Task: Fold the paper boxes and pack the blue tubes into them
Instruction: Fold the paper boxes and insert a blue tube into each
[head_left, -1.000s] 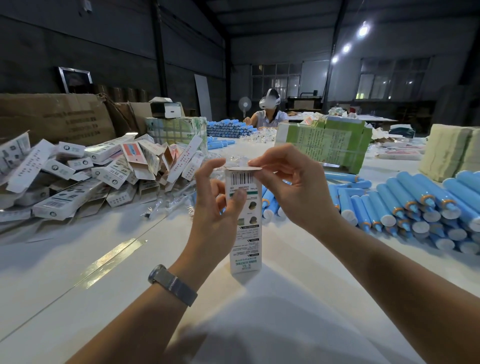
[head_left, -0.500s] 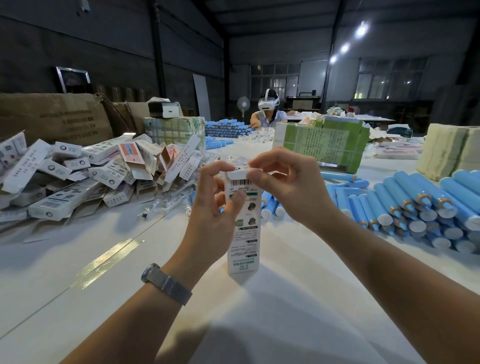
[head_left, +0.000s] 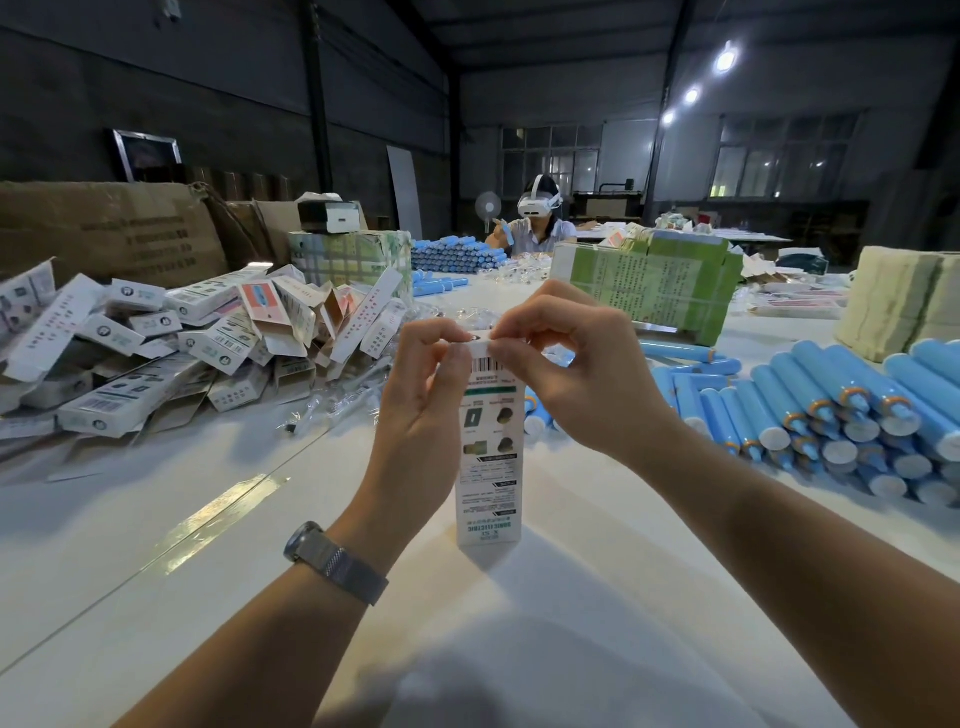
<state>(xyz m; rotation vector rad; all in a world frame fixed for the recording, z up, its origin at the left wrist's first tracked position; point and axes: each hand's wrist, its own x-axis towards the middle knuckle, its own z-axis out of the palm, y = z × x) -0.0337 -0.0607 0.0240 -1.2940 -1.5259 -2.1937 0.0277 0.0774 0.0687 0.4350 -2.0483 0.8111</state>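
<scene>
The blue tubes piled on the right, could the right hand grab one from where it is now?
Probably yes, but not at once. The blue tubes lie open on the table beside the right hand, nothing between them, yet its fingers pinch the box top.

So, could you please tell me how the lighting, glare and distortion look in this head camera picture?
Head view: ceiling lamps flare white against a dark hall; a bright streak of glare lies on the white table; a soft shadow falls below the upright box held by the left hand and right hand; wide-angle bending curves the edges; the blue tubes stay fairly sharp.
</scene>
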